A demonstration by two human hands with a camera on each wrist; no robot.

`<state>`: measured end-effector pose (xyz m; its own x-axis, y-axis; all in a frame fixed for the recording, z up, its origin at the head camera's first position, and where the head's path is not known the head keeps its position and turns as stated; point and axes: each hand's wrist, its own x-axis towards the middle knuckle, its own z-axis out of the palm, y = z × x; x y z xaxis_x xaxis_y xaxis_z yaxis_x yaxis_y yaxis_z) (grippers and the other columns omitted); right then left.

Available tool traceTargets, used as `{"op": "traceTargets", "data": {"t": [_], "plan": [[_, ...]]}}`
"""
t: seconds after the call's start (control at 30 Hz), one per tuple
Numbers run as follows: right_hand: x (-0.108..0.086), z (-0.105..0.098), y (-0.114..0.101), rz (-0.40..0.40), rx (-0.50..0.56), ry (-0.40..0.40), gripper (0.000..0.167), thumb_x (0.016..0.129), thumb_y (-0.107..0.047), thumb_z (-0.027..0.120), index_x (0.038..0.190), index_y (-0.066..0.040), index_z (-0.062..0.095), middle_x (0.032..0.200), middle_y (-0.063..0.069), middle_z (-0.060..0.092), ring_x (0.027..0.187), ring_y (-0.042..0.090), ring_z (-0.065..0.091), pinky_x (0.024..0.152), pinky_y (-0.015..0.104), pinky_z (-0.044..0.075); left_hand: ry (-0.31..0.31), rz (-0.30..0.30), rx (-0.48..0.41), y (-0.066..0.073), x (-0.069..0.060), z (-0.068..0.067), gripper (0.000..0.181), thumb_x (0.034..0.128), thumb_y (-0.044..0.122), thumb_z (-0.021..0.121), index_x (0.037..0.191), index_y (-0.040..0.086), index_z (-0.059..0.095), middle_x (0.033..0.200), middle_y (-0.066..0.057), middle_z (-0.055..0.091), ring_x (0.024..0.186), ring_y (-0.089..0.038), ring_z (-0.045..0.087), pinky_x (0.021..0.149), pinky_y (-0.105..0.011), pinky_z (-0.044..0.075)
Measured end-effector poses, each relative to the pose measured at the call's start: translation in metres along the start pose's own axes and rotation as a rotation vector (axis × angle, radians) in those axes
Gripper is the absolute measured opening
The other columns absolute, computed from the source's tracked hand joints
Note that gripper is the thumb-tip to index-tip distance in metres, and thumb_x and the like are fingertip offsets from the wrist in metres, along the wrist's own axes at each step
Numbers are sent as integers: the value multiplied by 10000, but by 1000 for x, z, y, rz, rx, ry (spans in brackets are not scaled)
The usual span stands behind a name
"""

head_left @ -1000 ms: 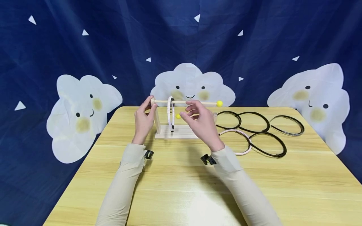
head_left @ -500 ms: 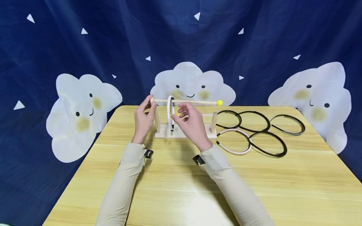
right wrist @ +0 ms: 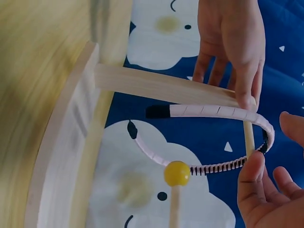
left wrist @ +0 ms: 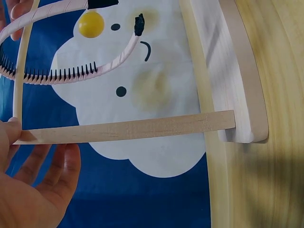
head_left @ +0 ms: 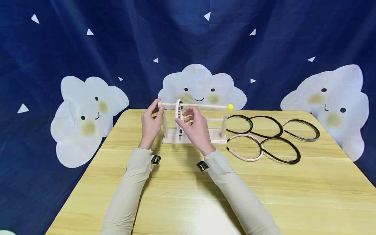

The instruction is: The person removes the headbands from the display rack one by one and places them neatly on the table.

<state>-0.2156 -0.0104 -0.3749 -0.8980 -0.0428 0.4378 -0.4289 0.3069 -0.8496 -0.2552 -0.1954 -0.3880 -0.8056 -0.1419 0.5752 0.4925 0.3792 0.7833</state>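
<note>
A pale pink toothed headband (head_left: 178, 112) hangs on the upper rod (right wrist: 249, 137) of a wooden stand (head_left: 223, 127), its black-tipped ends pointing down. My left hand (head_left: 150, 125) grips the top of the stand's left post (left wrist: 128, 129), thumb on one side and fingers on the other. My right hand (head_left: 196, 129) is at the headband, fingers bent. In the right wrist view, a fingertip (right wrist: 254, 164) meets the band beside the rod, while the thumb tip (right wrist: 289, 126) stands slightly apart on the other side. A yellow ball (head_left: 230, 107) caps the rod's right end.
Right of the stand, several headbands lie on the wooden table (head_left: 176, 189): black ones (head_left: 280, 150), a pink one (head_left: 246, 160) and a patterned one (head_left: 308, 139). The nearest lie close to the base's right end. A blue cloud-print curtain (head_left: 141, 39) hangs behind.
My right hand has moved left along the rod to the hanging headband. My left hand keeps its grip on the post, and the headband holds its place on the rod.
</note>
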Motion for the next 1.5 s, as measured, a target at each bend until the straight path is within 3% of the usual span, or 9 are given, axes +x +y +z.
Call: {"op": "traceTargets", "data": {"t": [0.17,0.3,0.47,0.63,1.07,1.27,1.37,1.5], "plan": [[2,2,4,-13,10,-15,484,915,-216,794,1316,-57,575,1099,68,751,880,179,689,759,314,579,-1,-9,7,-5,2,0,383,1030,218,638,1405,142,636,1218,-165,706,1073,-309,678,860,-514,581],[4,5,6,-14,11,-42,487,925,-157,777,1348,-57,556,1043,90,776,800,167,684,700,276,569,13,-9,0,-5,2,1,383,1031,155,628,1408,90,624,1219,-228,691,1082,-394,663,865,-562,567],[3,5,7,-7,13,-64,485,933,-95,754,1363,-46,535,974,91,776,758,177,672,642,235,538,19,-6,-1,11,-2,2,370,1029,70,607,1392,3,612,1200,-303,669,1076,-480,640,860,-622,543],[2,3,6,6,37,-95,472,957,-77,717,1383,-49,516,984,110,759,771,271,712,619,258,555,14,-9,8,31,-7,0,362,1027,54,603,1380,-23,611,1200,-294,673,1067,-451,653,858,-614,548],[1,1,3,136,205,-166,504,989,-57,649,1448,-112,448,1068,99,723,727,417,702,509,331,539,6,-19,23,35,-8,-1,372,1037,71,590,1396,-22,597,1209,-274,678,1069,-409,658,864,-585,550],[4,1,2,183,301,-175,545,986,-50,649,1472,-60,402,1049,158,739,715,241,691,660,493,590,10,-12,23,35,-8,-1,369,1034,69,595,1391,-26,600,1207,-271,681,1066,-408,659,862,-584,549],[5,0,2,197,316,-188,570,977,-93,688,1470,-75,403,1056,160,740,713,180,682,659,407,589,11,-6,17,36,-8,-1,366,1031,69,602,1385,-21,608,1202,-275,681,1064,-414,659,865,-583,551],[4,-2,1,188,238,-189,606,946,-173,753,1461,-116,438,1012,80,744,766,169,673,639,281,538,10,-6,9,35,-8,-1,363,1027,68,609,1381,-11,615,1192,-283,681,1061,-421,656,870,-585,552]]}}
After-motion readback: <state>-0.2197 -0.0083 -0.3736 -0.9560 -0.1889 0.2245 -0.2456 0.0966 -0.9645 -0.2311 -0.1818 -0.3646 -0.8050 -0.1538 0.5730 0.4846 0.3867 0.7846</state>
